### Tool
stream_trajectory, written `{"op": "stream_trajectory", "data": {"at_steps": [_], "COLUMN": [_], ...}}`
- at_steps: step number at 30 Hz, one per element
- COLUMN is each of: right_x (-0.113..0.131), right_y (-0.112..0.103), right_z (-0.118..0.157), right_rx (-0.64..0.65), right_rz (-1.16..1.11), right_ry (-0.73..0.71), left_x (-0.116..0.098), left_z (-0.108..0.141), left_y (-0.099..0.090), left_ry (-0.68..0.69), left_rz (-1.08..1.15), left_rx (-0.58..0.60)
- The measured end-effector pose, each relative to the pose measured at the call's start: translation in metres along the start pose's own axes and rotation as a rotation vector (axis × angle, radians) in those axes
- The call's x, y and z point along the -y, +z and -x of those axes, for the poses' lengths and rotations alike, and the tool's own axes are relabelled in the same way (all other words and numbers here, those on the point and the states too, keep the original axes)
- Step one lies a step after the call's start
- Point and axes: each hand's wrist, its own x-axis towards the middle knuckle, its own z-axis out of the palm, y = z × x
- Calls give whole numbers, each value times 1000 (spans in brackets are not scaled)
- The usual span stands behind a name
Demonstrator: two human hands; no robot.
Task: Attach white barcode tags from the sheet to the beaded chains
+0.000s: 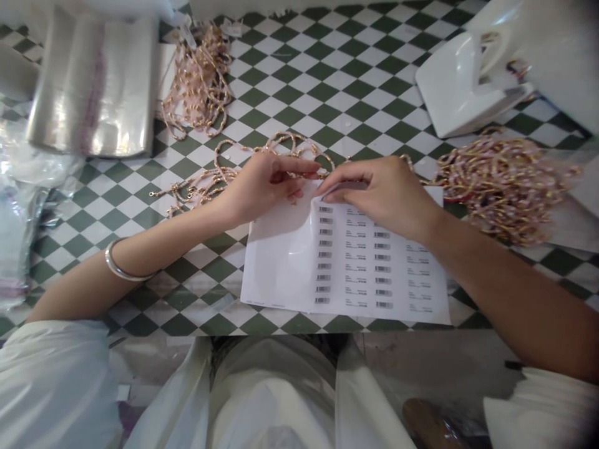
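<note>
A white sheet of barcode labels (290, 268) lies near the front edge of the table, its left part bare of labels. Over its top edge, my left hand (266, 184) has its fingers bent together around something too small to make out. My right hand (381, 190) pinches at the top of the sheet, its fingertips close to those of my left hand; what is between them is hidden. Behind both hands, beaded pink and gold strands (224, 174) spread over the table.
Clear plastic bags (98, 87) are stacked at the back left, beside a pile of beaded strands (199, 84). More loose bags (19, 218) lie at the far left. On the right are a larger strand pile (505, 184) and a white device (468, 87) on the checkered table (318, 68).
</note>
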Motion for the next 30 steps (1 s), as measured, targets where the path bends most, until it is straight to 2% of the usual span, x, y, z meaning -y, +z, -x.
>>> {"op": "stream_trajectory", "data": {"at_steps": [6,12,22,30], "right_x": [-8,-11,-18,-13], "right_y": [4,3,-6,-9], "right_z": [-1,-2,-4,-5], "right_rx": [-30,-32,61,-6], "right_rz": [-135,-134,-141,-105], "right_ry": [-97,-137,-86,-56], "left_x": [13,18,18,15], "left_z": [-3,-2,-3,-3], "left_y": [5,5,4,4], "left_ry": [86,147,153,153], "left_rz": [-58,-109,-87,-103], "left_rx": [-19,-51,-56,-76]}}
